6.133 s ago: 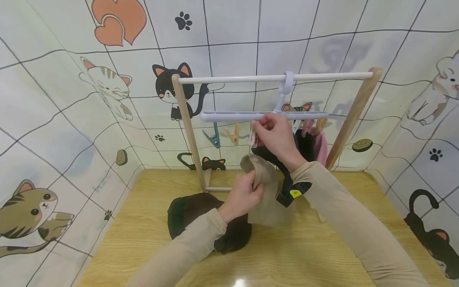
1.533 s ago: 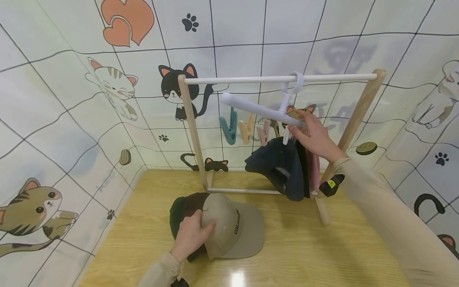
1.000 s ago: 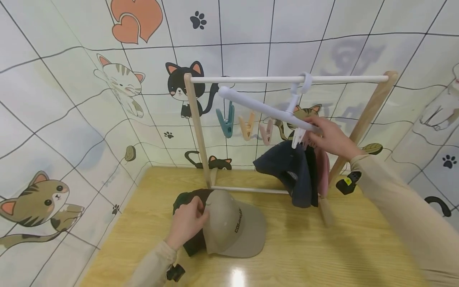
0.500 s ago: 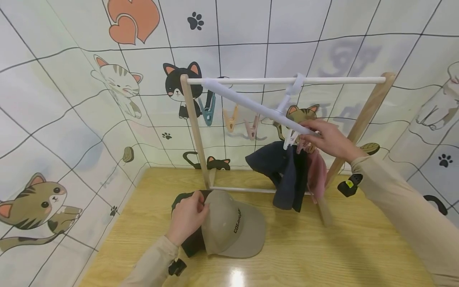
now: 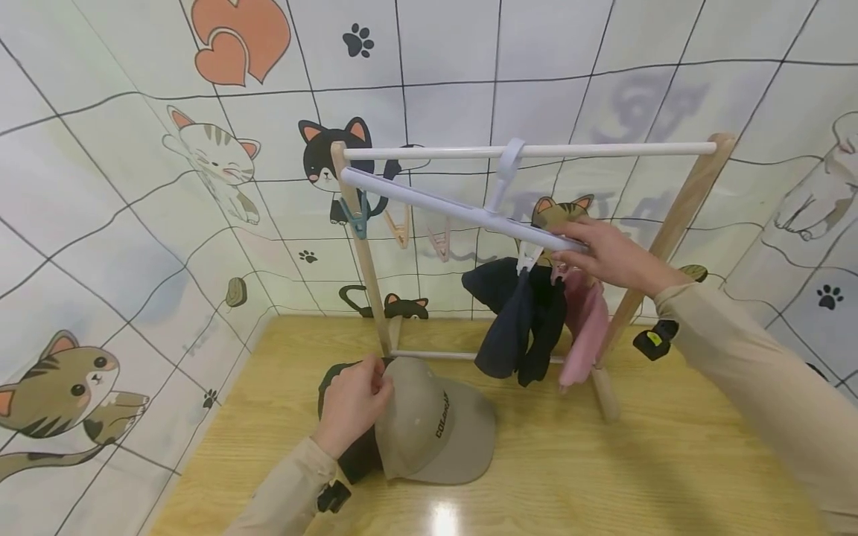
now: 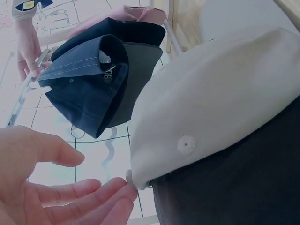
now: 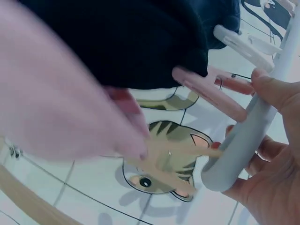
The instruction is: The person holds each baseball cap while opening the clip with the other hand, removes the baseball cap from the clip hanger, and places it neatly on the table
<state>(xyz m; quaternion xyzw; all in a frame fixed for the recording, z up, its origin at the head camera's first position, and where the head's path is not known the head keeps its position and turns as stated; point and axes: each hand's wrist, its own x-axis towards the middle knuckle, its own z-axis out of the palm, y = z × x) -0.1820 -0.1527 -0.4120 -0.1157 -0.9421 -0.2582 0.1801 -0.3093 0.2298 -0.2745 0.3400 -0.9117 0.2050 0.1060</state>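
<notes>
The right hand [image 5: 606, 253] grips the right end of the white hanger [image 5: 429, 200] on the far rod [image 5: 617, 150], which is probably why it slants, while the left hand [image 5: 354, 406], relaxed, is at the top of the beige cap [image 5: 418, 424], at left on the surface [image 5: 563, 476]

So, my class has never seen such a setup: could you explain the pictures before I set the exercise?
There is no machine, just a person's two bare hands. One camera on the head looks forward and down; one on each wrist watches that hand's work. On the table lies a beige cap beside a darker one, partly hidden. The left hand is at the beige cap's crown, gripping nothing. The right hand holds one end of a tilted hanger hooked over the white bar of a rack. A navy cap, a black cap and something pink hang beneath the hanger.
</notes>
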